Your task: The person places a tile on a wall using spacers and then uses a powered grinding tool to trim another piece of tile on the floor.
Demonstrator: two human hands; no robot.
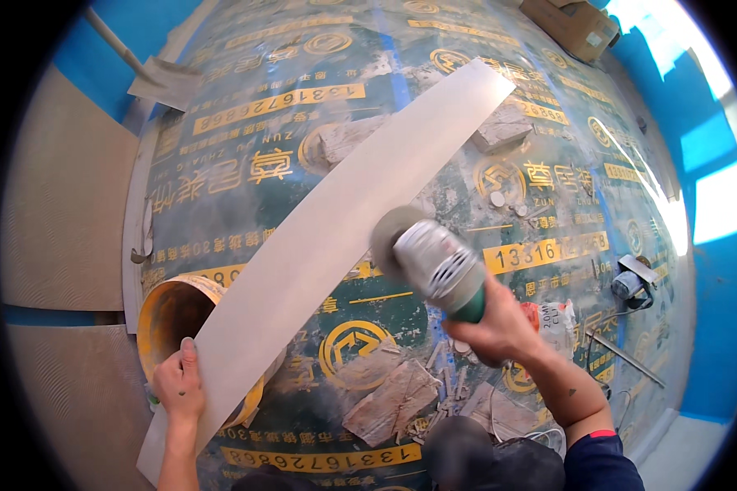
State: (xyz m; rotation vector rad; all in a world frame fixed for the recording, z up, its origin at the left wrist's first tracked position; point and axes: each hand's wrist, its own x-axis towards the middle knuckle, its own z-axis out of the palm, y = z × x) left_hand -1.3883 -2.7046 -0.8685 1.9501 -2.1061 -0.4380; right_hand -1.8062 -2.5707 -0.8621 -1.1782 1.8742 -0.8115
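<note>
Left hand (180, 383), lower left: clamped on the pale board (319, 221), thumb on top. Board runs diagonally, lower left to upper centre, over a yellowish bucket (157, 315). My right hand (499, 327), right of centre: wrapped round the green-handled grinder (442, 266). Disc (391, 237) overlaps board's right edge, blurred; can't tell if touching. Cardboard box (571, 26) upper right.
</note>
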